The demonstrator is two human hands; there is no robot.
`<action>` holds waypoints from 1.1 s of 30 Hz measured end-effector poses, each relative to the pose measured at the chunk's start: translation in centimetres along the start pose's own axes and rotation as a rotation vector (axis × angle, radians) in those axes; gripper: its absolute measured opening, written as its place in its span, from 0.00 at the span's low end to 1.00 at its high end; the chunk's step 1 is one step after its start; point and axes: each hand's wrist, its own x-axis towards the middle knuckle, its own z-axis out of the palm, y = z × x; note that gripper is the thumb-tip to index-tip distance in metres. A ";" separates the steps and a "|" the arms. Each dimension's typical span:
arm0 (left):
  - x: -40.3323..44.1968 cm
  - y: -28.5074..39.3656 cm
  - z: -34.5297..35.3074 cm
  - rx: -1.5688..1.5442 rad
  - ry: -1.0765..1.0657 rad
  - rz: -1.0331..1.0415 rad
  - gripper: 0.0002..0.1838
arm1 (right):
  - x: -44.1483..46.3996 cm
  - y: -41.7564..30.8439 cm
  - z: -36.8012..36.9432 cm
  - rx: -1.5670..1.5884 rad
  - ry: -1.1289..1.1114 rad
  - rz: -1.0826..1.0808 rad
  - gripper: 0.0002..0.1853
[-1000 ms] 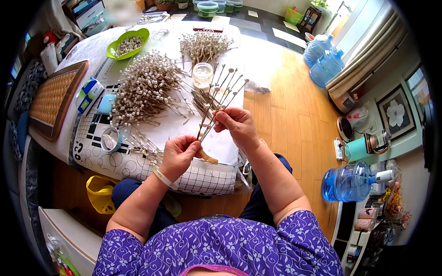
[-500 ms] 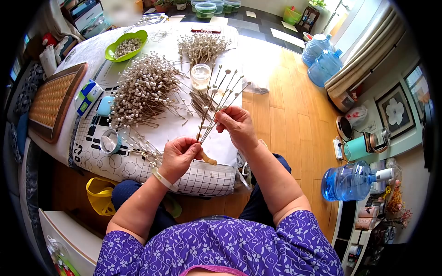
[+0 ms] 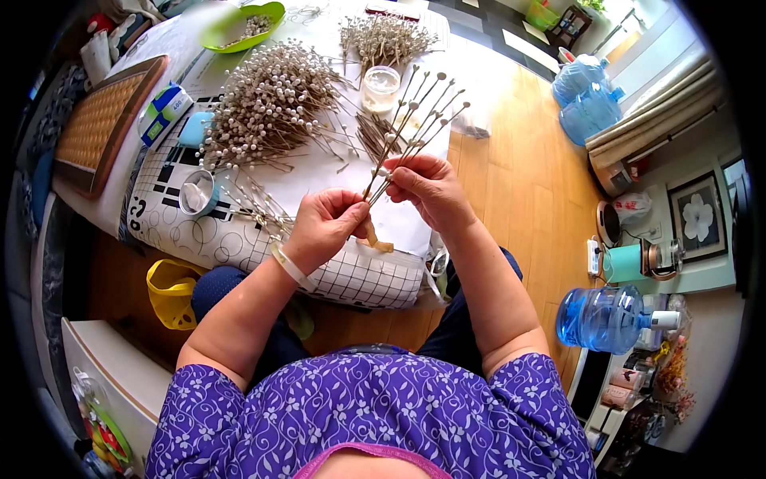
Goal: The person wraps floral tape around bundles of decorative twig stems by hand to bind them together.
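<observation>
My left hand (image 3: 329,226) is closed in a pinch around the lower ends of a small bunch of thin dried stems (image 3: 413,105) with dark round heads. A strip of tan tape (image 3: 380,243) hangs below its fingers. Higher up the same stems, my right hand (image 3: 433,190) is closed, thumb and fingertips together, beside a pale bud. The stems fan upward and to the right. Past the hands lies a big heap of dried stems with white bead-like tips (image 3: 267,100). A few similar white-tipped stems (image 3: 259,209) lie left of my left hand.
On the table are a clear tub (image 3: 381,89), bare cut stems (image 3: 373,137), another dried bundle (image 3: 388,38), a green bowl (image 3: 275,14), a small blue-rimmed cup (image 3: 198,193) and a tissue pack (image 3: 165,113). A yellow bag (image 3: 171,297) and a water bottle (image 3: 600,321) stand off the table.
The camera view has tilted, so the table things sit higher and further right. Both hands stay on the stems, and my right hand has come closer to them.
</observation>
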 end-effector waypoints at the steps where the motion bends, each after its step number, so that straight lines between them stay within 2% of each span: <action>1: 0.0 -0.1 0.0 0.000 0.009 -0.001 0.06 | 0.0 -0.1 0.1 0.006 -0.009 -0.002 0.09; 14: 0.5 -0.6 -0.4 0.008 0.050 -0.012 0.06 | 0.2 0.0 -0.2 -0.093 0.114 0.007 0.08; 18: 0.9 -0.3 -0.8 0.102 0.153 0.020 0.06 | 0.1 -0.4 -0.4 -0.092 0.165 0.033 0.08; 20: 1.0 -0.5 -1.0 0.080 0.147 0.031 0.05 | -0.1 0.5 -0.2 -0.063 0.063 0.057 0.09; 23: 0.9 -0.6 -0.8 0.007 0.098 0.008 0.06 | -0.2 1.3 0.8 -0.078 0.027 0.076 0.10; 33: 0.9 -1.0 -1.0 -0.009 0.035 -0.016 0.06 | 0.4 2.1 1.0 -0.109 0.095 0.028 0.09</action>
